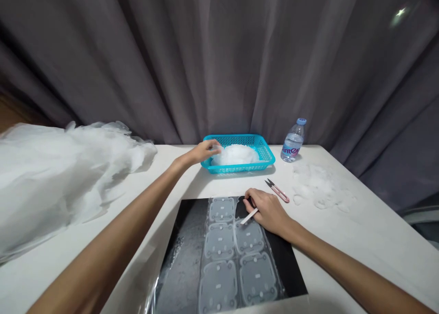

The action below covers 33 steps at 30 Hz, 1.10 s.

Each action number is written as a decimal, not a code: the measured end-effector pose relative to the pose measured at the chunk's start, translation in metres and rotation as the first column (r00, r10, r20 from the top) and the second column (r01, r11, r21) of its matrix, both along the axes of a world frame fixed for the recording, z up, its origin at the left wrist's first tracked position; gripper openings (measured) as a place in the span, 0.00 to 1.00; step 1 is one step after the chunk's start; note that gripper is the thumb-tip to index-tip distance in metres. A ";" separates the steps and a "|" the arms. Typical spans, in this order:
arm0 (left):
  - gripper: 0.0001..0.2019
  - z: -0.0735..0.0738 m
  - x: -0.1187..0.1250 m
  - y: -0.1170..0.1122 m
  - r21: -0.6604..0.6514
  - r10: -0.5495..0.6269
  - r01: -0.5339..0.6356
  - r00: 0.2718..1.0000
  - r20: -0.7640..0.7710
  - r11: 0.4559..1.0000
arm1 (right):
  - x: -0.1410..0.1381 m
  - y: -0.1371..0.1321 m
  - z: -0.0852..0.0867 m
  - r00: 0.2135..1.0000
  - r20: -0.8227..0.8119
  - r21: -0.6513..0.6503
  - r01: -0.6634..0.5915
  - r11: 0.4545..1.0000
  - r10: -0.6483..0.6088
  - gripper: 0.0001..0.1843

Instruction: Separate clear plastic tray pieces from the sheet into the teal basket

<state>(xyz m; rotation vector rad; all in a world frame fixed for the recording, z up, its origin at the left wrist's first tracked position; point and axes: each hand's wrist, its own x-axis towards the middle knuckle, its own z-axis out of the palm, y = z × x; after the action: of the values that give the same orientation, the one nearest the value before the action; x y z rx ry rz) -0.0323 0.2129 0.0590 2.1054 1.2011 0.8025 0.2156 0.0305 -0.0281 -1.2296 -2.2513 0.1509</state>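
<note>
My left hand (206, 150) reaches over the left rim of a blue plastic basket (240, 168), beside a heap of white, translucent material (238, 154) inside it. Its fingertips are blurred, so whether they pinch a piece is unclear. My right hand (265, 208) is closed around a thin white stick (249, 216), whose end points down-left over a clear plastic sheet (219, 240). Printed on that sheet are several rounded-square translucent shapes, and it lies on a black mat (290, 273). Near the right hand's fingers a dark gap shows at the top right shape.
Pink-handled thread snips (277, 191) lie beyond my right hand. A water bottle (294, 141) stands right of the basket, with thin translucent scraps (317, 186) in front. A large pile of white filmy sheets (68, 176) covers the table's left side. A grey curtain (219, 62) hangs behind.
</note>
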 end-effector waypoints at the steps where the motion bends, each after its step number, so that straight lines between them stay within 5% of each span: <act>1: 0.10 -0.001 -0.001 0.000 0.036 0.026 -0.025 1.000 -0.009 0.999 | 0.000 0.000 0.000 1.000 -0.002 -0.002 -0.002 1.000 0.002 0.04; 4: 0.09 0.000 -0.009 -0.016 0.144 0.091 -0.089 0.996 -0.005 0.986 | 0.000 0.000 -0.002 1.000 -0.012 -0.007 -0.003 1.000 0.002 0.04; 8: 0.14 -0.008 -0.021 -0.091 0.208 0.074 -0.074 0.997 0.006 0.975 | 0.002 0.000 -0.002 0.999 -0.032 -0.013 0.010 1.000 -0.010 0.07; 11: 0.15 -0.024 -0.025 -0.159 0.124 -0.125 0.142 0.983 -0.137 0.982 | 0.005 -0.001 0.004 0.997 -0.063 -0.003 0.033 0.999 -0.033 0.18; 14: 0.18 -0.041 -0.028 -0.198 0.065 -0.257 0.285 0.925 -0.279 0.956 | 0.006 -0.005 0.016 0.975 -0.222 0.005 0.010 1.000 -0.008 0.27; 17: 0.20 -0.052 -0.032 -0.202 0.078 -0.263 0.303 0.908 -0.326 0.950 | 0.001 -0.012 0.028 0.885 -0.459 -0.096 -0.137 0.986 0.078 0.34; 21: 0.23 -0.058 -0.034 -0.195 0.158 -0.245 0.314 0.906 -0.346 0.936 | -0.012 -0.020 0.037 0.815 -0.555 -0.317 -0.391 0.864 0.165 0.31; 28: 0.30 -0.057 -0.030 -0.201 0.240 -0.139 0.264 0.888 -0.438 0.934 | -0.015 -0.014 0.035 0.862 -0.437 -0.386 -0.437 0.812 0.257 0.05; 33: 0.33 -0.060 -0.029 -0.200 0.227 -0.111 0.228 0.895 -0.432 0.947 | -0.010 -0.013 0.036 0.862 -0.420 -0.427 -0.464 0.776 0.285 0.05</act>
<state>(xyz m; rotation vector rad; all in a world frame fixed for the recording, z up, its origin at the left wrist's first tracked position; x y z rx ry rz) -0.0612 0.0132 -0.0010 2.6676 1.1354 0.4696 0.2061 0.0178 0.0083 -0.8675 -2.1829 1.1082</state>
